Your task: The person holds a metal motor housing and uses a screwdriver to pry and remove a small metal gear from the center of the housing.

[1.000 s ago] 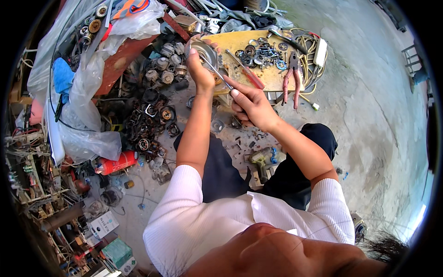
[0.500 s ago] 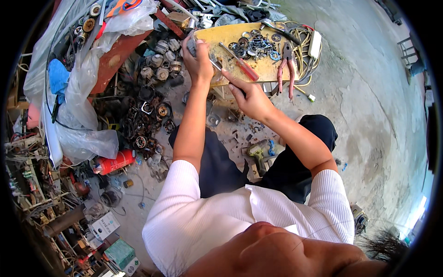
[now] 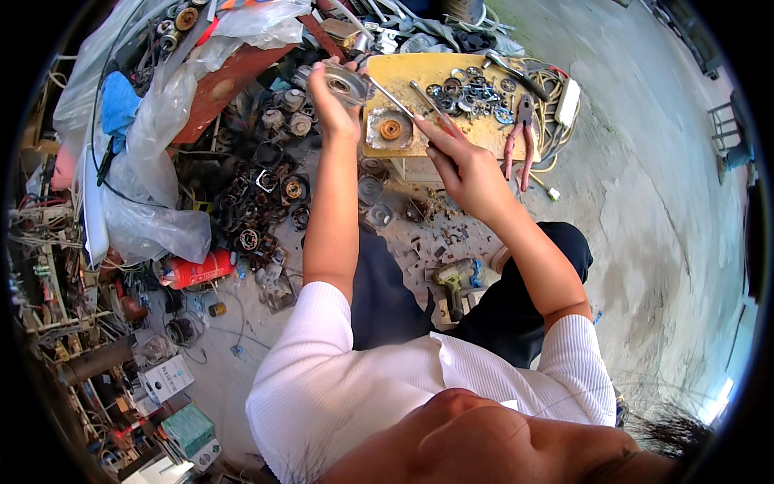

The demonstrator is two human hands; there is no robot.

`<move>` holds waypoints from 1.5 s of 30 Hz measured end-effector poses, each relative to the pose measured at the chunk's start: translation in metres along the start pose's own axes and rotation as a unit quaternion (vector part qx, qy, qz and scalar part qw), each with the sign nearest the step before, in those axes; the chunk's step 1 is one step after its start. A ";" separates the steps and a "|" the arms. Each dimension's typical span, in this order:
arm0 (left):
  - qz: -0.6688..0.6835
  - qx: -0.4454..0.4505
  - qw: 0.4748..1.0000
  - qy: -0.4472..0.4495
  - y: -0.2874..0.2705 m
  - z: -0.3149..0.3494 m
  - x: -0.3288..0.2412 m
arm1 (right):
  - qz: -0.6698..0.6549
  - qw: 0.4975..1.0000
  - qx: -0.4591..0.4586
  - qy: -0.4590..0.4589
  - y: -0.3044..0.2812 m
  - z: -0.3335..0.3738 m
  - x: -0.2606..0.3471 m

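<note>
My left hand [image 3: 334, 109] grips a round metal motor housing [image 3: 347, 84], raised over the left side of a small yellow-topped table [image 3: 383, 71]. My right hand [image 3: 472, 173] is closed around a screwdriver [image 3: 390, 98]; its handle is mostly hidden, and its thin shaft points up-left to the housing. Whether the tip touches it I cannot tell. Below the shaft, a squarish metal motor part [image 3: 391, 129] with a rusty orange centre rests on the table's near edge. A second screwdriver with a red handle [image 3: 449, 125] lies behind my right fingers, partly covered.
Small gears and metal parts [image 3: 468, 93] are heaped on the table, beside a hammer [image 3: 518, 75] and red-handled pliers [image 3: 520, 141]. Coiled cable and a white power strip [image 3: 568, 103] lie to the right. Motor parts [image 3: 262, 185] pile up at left; a green power drill [image 3: 454, 286] is between my legs.
The squarish motor part with the rusty centre now shows on the table. My left hand has turned the housing to show its round face. My right hand has moved a little right and down.
</note>
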State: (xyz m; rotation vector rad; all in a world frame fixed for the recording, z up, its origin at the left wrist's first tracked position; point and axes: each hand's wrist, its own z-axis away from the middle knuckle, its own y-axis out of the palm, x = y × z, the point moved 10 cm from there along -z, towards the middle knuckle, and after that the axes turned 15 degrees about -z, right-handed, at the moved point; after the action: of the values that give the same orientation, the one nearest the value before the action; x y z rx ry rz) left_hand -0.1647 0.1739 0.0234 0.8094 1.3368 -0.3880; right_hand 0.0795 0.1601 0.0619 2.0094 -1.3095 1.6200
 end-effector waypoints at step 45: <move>0.047 0.124 0.985 0.110 0.058 0.029 -0.010 | -0.453 0.861 0.029 0.231 0.052 0.016 -0.029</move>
State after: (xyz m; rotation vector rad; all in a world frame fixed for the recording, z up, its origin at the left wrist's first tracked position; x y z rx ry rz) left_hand -0.1075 0.1902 0.0505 1.1451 1.4657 -0.4053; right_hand 0.0514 0.1340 0.0143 1.6675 -0.0742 1.4762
